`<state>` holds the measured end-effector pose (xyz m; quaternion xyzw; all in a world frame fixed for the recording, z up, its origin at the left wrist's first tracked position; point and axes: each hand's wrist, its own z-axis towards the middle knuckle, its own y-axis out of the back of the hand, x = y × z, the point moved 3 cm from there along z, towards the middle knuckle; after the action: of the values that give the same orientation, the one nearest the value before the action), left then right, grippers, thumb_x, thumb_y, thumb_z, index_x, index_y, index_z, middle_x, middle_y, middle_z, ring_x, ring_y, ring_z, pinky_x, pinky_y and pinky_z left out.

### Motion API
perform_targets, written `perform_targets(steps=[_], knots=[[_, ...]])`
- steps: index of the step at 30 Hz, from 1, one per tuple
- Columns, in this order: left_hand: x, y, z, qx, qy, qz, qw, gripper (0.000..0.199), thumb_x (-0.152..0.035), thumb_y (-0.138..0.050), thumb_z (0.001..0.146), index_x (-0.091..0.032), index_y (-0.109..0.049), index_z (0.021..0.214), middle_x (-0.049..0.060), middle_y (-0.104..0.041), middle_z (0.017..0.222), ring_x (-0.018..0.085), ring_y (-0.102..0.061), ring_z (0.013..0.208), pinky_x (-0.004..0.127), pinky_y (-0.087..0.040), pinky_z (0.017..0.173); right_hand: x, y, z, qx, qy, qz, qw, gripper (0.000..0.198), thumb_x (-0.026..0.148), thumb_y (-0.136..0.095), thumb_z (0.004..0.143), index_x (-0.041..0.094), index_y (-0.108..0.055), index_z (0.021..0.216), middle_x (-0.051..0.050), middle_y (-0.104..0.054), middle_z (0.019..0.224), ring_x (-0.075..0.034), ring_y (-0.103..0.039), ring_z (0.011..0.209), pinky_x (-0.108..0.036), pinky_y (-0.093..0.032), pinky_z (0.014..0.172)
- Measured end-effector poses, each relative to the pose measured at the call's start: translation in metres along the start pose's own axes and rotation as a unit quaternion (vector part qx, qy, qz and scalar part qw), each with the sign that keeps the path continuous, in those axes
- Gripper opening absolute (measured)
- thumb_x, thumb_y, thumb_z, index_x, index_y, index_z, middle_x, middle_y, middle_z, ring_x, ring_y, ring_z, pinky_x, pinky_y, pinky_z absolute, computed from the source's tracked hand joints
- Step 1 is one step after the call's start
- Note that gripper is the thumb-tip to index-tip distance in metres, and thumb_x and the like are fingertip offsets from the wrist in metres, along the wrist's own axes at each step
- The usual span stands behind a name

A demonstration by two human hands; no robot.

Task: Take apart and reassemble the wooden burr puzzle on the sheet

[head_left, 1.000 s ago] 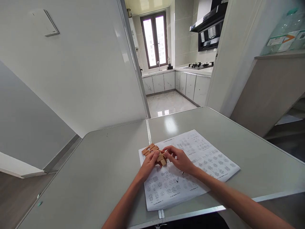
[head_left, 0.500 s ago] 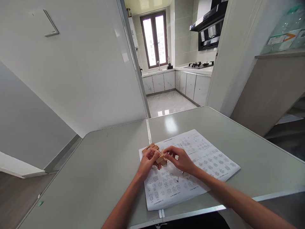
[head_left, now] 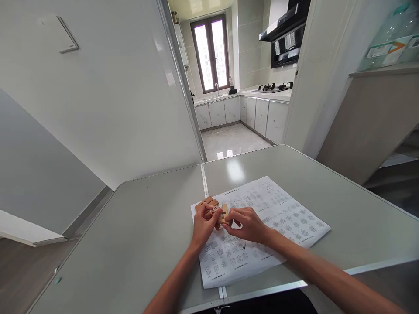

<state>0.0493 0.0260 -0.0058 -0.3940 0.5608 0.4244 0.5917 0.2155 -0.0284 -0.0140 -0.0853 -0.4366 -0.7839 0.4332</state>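
My left hand (head_left: 205,222) is closed round small wooden puzzle pieces (head_left: 224,209), one of them marked with a letter that looks like a G. From the other side my right hand (head_left: 246,223) pinches the same pieces, thumb and fingers pressed together at their lower right. Fingers hide much of the pieces, so how they fit cannot be made out. Just behind my left hand, more brown wooden pieces (head_left: 204,202) lie on the paper's upper left corner. Both hands are over the printed instruction sheet (head_left: 294,222), which carries rows of small drawings.
The sheet lies on a grey-green table (head_left: 157,226) with a metal seam and metal edging. A white wall (head_left: 131,96) rises beyond its left part. Wrapped plastic bottles (head_left: 389,48) stand on a ledge at the right. A kitchen with a stove (head_left: 273,88) is ahead.
The wooden pieces have been turned between my fingers, so a light upright piece and the lettered face now show. My right hand has shifted slightly lower.
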Motion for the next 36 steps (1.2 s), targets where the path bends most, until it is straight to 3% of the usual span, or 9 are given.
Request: perform_targets(steps=[6,11,16,26,30,36], knots=[[0.001,-0.001,-0.001,-0.037,-0.013,0.037,0.999,0.048,-0.055,-0.079,0.079,-0.022,-0.044,0.080,-0.001,-0.067,0.072,0.015,-0.065,0.050,0.023,-0.050,0.041,0.005,-0.002,0.001,0.032,0.022,-0.043,0.998,0.022,0.032,-0.054,0.098,0.025,-0.064,0.079,-0.001,-0.072,0.074,-0.016,-0.064,0.064,-0.028,-0.043,0.063],[-0.004,0.015,0.003,-0.128,-0.020,0.034,0.991,0.048,-0.061,-0.073,0.083,-0.023,-0.044,0.083,0.000,-0.070,0.078,0.012,-0.061,0.046,0.022,-0.049,0.040,0.014,-0.005,-0.002,0.024,0.057,-0.040,0.997,0.021,0.026,-0.054,0.097,0.025,-0.064,0.079,0.000,-0.071,0.072,-0.016,-0.064,0.063,-0.027,-0.042,0.062],[-0.010,0.021,0.005,-0.125,-0.023,0.027,0.992,0.046,-0.062,-0.070,0.084,-0.022,-0.048,0.087,0.002,-0.073,0.090,0.007,-0.055,0.042,0.020,-0.040,0.037,0.010,-0.004,-0.002,0.017,0.007,0.003,1.000,0.015,0.031,-0.055,0.098,0.026,-0.065,0.088,-0.001,-0.072,0.076,-0.016,-0.065,0.064,-0.028,-0.045,0.063],[-0.006,0.012,0.002,-0.068,-0.064,0.163,0.982,0.037,-0.056,-0.067,0.090,-0.020,-0.066,0.099,0.000,-0.067,0.071,0.012,-0.053,0.050,0.024,-0.041,0.052,-0.004,0.003,0.005,-0.079,-0.112,0.030,0.990,0.017,0.033,-0.048,0.103,0.024,-0.061,0.097,-0.002,-0.068,0.083,-0.015,-0.056,0.058,-0.029,-0.044,0.060],[-0.005,0.012,0.002,-0.077,-0.104,0.219,0.967,0.031,-0.052,-0.072,0.088,-0.022,-0.073,0.095,0.005,-0.070,0.089,0.016,-0.057,0.063,0.028,-0.047,0.064,-0.012,0.005,0.008,-0.098,-0.181,0.057,0.977,0.025,0.036,-0.042,0.105,0.025,-0.060,0.092,-0.002,-0.067,0.077,-0.018,-0.058,0.062,-0.030,-0.043,0.062],[-0.002,0.012,0.004,-0.056,-0.138,0.262,0.954,0.024,-0.046,-0.064,0.095,-0.026,-0.073,0.103,0.009,-0.062,0.114,0.025,-0.063,0.104,0.036,-0.053,0.089,-0.027,0.001,0.006,-0.066,-0.255,0.036,0.964,0.037,0.039,-0.036,0.106,0.025,-0.056,0.078,0.001,-0.065,0.069,-0.019,-0.060,0.064,-0.029,-0.042,0.063]])
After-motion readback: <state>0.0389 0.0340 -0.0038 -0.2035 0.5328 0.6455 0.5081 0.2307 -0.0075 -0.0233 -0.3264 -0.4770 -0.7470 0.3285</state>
